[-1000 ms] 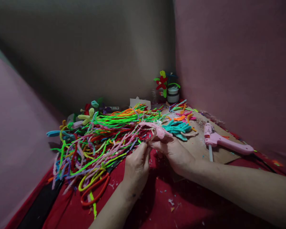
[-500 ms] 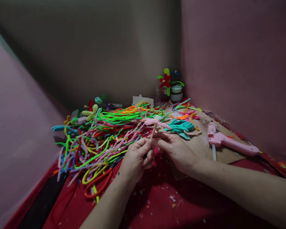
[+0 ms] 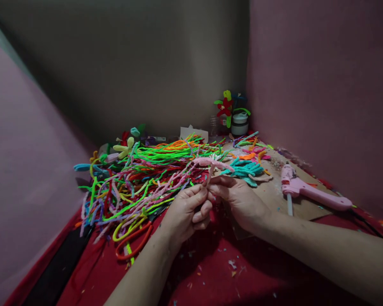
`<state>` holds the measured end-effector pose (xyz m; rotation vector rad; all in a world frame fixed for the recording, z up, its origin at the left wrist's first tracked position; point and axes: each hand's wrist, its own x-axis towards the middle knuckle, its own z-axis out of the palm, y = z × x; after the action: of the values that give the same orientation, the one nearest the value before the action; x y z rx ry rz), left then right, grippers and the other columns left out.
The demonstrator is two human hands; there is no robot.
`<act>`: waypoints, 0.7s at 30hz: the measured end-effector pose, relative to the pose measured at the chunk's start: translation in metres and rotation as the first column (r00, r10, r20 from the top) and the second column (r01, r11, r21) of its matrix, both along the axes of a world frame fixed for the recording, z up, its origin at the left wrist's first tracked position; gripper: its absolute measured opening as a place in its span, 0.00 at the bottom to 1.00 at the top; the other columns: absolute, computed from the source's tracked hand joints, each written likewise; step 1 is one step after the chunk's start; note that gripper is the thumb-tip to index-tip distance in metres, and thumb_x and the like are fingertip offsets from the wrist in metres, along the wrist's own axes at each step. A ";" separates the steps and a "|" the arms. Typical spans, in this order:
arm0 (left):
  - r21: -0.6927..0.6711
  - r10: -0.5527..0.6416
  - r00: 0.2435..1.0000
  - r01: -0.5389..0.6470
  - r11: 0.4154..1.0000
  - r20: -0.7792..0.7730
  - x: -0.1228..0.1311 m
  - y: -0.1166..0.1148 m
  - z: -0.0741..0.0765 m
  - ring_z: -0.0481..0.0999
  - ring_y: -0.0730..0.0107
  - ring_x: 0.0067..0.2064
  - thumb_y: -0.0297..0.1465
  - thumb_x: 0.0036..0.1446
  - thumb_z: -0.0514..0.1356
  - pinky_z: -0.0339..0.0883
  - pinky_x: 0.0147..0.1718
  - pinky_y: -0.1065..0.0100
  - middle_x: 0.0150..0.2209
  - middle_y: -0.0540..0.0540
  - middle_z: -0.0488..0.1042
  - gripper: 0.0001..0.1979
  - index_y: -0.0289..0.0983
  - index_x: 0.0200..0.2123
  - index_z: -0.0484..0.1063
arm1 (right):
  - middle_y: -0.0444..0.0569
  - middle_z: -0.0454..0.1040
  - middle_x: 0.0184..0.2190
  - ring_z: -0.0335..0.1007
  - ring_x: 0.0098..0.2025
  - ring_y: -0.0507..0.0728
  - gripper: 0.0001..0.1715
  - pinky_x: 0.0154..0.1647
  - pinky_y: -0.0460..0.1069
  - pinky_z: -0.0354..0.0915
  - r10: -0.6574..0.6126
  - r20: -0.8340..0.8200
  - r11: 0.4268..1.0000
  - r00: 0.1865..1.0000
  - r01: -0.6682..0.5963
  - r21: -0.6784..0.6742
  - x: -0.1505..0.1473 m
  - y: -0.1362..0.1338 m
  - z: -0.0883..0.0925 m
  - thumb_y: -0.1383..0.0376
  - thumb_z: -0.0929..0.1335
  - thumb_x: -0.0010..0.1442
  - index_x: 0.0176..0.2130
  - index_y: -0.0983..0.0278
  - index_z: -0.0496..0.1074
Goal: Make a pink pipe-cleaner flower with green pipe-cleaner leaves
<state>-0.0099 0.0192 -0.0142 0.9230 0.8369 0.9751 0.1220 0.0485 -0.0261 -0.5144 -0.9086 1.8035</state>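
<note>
A pink pipe-cleaner flower with white stamens is held upright over the front of the work area. My left hand is closed, pinching the lower stem between thumb and forefinger. Right beside it my right hand is closed too, its fingertips pressed on the same stem. The stem's lower end is hidden in the fingers. Behind the flower lies a big heap of coloured pipe cleaners. Turquoise pipe-cleaner pieces rest just beyond my right hand.
To the right, a pink hot glue gun lies on a cardboard sheet. Red-handled scissors stick out of the heap's near side. Finished flowers stand at the back by a lidded jar. Scraps dot the red cloth.
The view has shifted slightly, moving the scene a little rightward. Both hands stay on the flower stem, with the flower's petals tilted a bit differently.
</note>
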 end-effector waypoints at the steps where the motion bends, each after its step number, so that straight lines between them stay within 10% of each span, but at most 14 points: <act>1: 0.002 0.017 1.000 -0.017 1.000 -0.025 0.002 -0.001 0.000 0.46 0.86 0.13 0.35 0.56 0.56 0.43 0.10 0.80 0.15 0.57 0.59 0.09 0.35 0.30 0.66 | 0.41 0.69 0.21 0.63 0.23 0.50 0.09 0.29 0.48 0.61 0.000 -0.011 1.000 1.000 0.000 -0.020 0.000 0.000 -0.002 0.67 0.74 0.43 0.27 0.65 0.71; 10: 0.303 0.331 0.807 -0.198 0.932 -0.490 0.018 -0.003 -0.005 0.55 0.82 0.13 0.38 0.56 0.54 0.48 0.11 0.77 0.17 0.57 0.62 0.11 0.37 0.26 0.61 | 0.39 0.66 0.21 0.59 0.22 0.48 0.14 0.26 0.46 0.58 -0.043 0.078 0.999 0.996 0.043 0.003 0.002 0.000 -0.001 0.61 0.74 0.43 0.29 0.65 0.70; 21: 0.584 0.543 0.612 -0.159 0.796 -0.575 0.013 -0.003 -0.013 0.61 0.75 0.24 0.35 0.57 0.53 0.54 0.24 0.73 0.23 0.53 0.63 0.08 0.38 0.29 0.65 | 0.42 0.68 0.26 0.60 0.30 0.51 0.13 0.35 0.47 0.57 -0.107 0.158 0.993 0.982 0.097 0.070 0.001 0.002 -0.005 0.60 0.73 0.45 0.29 0.65 0.69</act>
<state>0.0031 0.0159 -0.0276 1.6882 1.5530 1.2184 0.1234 0.0507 -0.0312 -0.6634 -1.0266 1.6531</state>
